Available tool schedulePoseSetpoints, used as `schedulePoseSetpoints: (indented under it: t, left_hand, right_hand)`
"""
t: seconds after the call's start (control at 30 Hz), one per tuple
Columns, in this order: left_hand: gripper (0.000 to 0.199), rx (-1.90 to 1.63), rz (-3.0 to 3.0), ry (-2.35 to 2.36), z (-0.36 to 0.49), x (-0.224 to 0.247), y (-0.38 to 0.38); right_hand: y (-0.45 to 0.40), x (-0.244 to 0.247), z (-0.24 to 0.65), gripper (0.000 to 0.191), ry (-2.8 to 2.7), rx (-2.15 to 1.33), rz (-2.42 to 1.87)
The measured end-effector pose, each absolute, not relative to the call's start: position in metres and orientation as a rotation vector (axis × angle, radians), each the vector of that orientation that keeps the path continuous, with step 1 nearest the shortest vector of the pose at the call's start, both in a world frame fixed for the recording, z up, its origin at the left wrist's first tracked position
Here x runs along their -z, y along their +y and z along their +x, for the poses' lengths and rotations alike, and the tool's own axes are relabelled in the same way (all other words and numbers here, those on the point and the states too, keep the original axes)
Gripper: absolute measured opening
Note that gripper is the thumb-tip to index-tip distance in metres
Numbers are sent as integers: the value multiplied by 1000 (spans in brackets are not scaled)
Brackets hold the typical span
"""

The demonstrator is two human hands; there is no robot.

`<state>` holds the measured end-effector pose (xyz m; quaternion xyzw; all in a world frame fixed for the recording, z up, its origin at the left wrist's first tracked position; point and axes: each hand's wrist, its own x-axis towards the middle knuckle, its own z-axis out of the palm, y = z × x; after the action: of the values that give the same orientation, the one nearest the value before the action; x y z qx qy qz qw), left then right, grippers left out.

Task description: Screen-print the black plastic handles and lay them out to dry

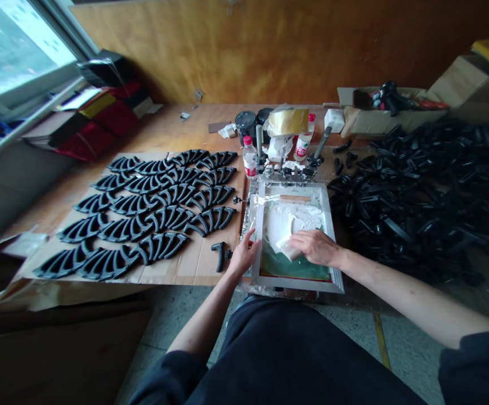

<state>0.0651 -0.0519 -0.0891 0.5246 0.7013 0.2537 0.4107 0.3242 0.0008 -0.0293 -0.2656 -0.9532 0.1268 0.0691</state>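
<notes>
A metal-framed printing screen (pixel 337 275) lies in front of me, with white paste (pixel 276 222) spread over its green mesh. My right hand (pixel 314 246) is closed on a white-smeared scraper (pixel 288 252) that rests on the mesh. Paste coats the scraper, and its far end blends into the white layer. At the screen's left rail, my left hand (pixel 245 254) has its fingers bent against the frame edge. Left of that hand lies a single black curved plastic part (pixel 219 256). The screen's far end meets a hinge clamp (pixel 284 173) with two upright rods.
Rows of black curved parts (pixel 143 216) cover cardboard on the left. A heap of black parts (pixel 413 202) fills the right side. Behind the clamp stand red-capped bottles (pixel 249 160), a dark tub (pixel 245 125) and a yellow tape roll (pixel 288 122). An open carton (pixel 390 121) sits back right.
</notes>
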Motion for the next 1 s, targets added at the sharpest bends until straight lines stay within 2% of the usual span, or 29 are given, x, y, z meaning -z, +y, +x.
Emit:
schedulePoseSetpoints:
  t: [0.1, 0.2, 0.3, 0.43, 0.5, 0.6, 0.67, 0.77, 0.83, 0.9, 1.0]
  left_hand:
    - [57, -648, 1319, 1767, 65, 90, -51]
    - [57, -666, 1306, 1766, 66, 87, -52]
    - [57, -700, 1274, 1765, 68, 82, -53]
    - [58, -730, 1238, 1749, 69, 73, -53]
    - [60, -741, 1236, 1702, 68, 65, -54]
    - [63, -811, 1200, 1580, 67, 42, -54]
    - [57, -912, 1140, 1506, 68, 21, -52]
    - [54, -1099, 1059, 1420, 75, -16, -42]
    - [53, -1257, 1065, 1349, 81, -40, -28]
    - [48, -1377, 1109, 1254, 88, -60, -12]
    - [47, -1439, 1125, 1167, 98, -75, 5]
  right_hand:
    - [9, 23, 324, 18, -2797, -419, -888]
    - [8, 28, 316, 18, -2630, -265, -1047]
    - [-6, 39, 315, 22, -2630, -237, -951]
    - [-3, 36, 314, 14, -2637, -317, -940]
    - [18, 23, 308, 25, -2544, -305, -1080]
    - [60, -4, 306, 54, -2394, -244, -1309]
    - [86, -20, 323, 59, -2282, -227, -1437]
    - [108, -29, 372, 43, -1986, -214, -1614]
    - [107, -18, 402, 41, -1842, -219, -1740]
    - [93, 5, 415, 43, -1840, -270, -1817]
    - [58, 50, 395, 32, -2030, -416, -1735]
